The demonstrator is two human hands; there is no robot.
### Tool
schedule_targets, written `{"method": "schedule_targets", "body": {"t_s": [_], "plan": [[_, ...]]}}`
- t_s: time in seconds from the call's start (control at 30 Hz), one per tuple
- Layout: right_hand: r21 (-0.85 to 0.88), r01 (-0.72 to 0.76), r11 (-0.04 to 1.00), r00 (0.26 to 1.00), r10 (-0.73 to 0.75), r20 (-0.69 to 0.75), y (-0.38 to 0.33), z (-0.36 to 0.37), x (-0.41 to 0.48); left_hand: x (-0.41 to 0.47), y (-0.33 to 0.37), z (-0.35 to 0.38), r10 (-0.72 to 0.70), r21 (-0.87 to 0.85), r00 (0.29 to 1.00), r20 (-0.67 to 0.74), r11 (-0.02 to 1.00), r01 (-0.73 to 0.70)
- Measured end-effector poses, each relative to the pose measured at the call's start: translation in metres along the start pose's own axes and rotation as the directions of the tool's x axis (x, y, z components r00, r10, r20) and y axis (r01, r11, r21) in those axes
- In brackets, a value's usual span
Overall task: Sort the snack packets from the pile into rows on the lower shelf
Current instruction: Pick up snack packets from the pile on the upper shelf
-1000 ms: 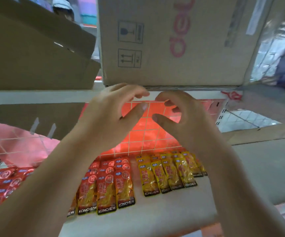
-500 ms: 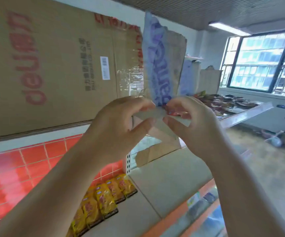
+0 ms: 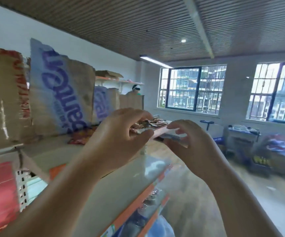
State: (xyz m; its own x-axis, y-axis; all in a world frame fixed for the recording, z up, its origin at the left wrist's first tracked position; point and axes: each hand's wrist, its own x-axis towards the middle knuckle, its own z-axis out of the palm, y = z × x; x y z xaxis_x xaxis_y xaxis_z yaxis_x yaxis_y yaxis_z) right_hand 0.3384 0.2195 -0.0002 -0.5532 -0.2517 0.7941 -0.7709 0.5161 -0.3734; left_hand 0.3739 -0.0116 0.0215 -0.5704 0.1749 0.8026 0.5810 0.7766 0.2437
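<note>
A pile of snack packets (image 3: 153, 121) lies on the upper shelf (image 3: 52, 151), seen just past my fingers. A few red packets (image 3: 80, 139) lie nearer on that shelf. My left hand (image 3: 121, 134) and my right hand (image 3: 189, 144) are raised side by side in front of the pile, fingers half curled and thumbs apart from them, with nothing plainly held. The lower shelf (image 3: 121, 178) runs below my forearms; the sorted rows on it are out of view. The picture is blurred by motion.
Torn cardboard boxes (image 3: 61, 93) stand along the back of the upper shelf. A person (image 3: 135, 89) stands behind a far box. Carts and bags (image 3: 258, 151) clutter the floor under the windows (image 3: 193, 88) at right. More goods sit on a shelf below (image 3: 138, 218).
My view has swung up and to the right, from the rows on the lower shelf to the upper shelf and the room. Both hands keep the same raised, half-curled pose, now before the pile.
</note>
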Motion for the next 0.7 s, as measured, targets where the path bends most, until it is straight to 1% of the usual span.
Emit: {"method": "schedule_targets", "body": {"t_s": [0.13,0.23,0.3,0.5,0.6,0.7], "plan": [[-0.083,-0.04,0.996,0.999,0.037,-0.028,0.039,-0.025,0.001,0.024,0.009,0.043,0.021,-0.019,0.998,0.057,1.0,-0.02],[-0.065,-0.1,0.993,0.994,0.098,-0.042,0.068,-0.031,0.006,0.039,0.006,0.073,0.039,-0.008,0.997,0.066,0.999,-0.039],[-0.075,-0.111,0.991,0.993,0.109,-0.036,0.087,-0.031,0.013,0.048,-0.003,0.093,0.048,0.01,0.997,0.067,0.999,-0.049],[-0.137,-0.077,0.988,0.996,0.083,0.041,0.151,-0.01,0.047,0.071,-0.047,0.149,-0.006,0.002,1.0,0.029,1.0,0.006],[-0.161,-0.04,0.986,0.995,0.054,0.084,0.194,0.01,0.073,0.088,-0.079,0.183,-0.064,0.014,0.998,0.013,0.998,0.064],[-0.15,-0.028,0.988,0.993,0.044,0.106,0.24,0.034,0.105,0.115,-0.109,0.22,-0.095,-0.006,0.995,-0.004,0.995,0.095]]}}
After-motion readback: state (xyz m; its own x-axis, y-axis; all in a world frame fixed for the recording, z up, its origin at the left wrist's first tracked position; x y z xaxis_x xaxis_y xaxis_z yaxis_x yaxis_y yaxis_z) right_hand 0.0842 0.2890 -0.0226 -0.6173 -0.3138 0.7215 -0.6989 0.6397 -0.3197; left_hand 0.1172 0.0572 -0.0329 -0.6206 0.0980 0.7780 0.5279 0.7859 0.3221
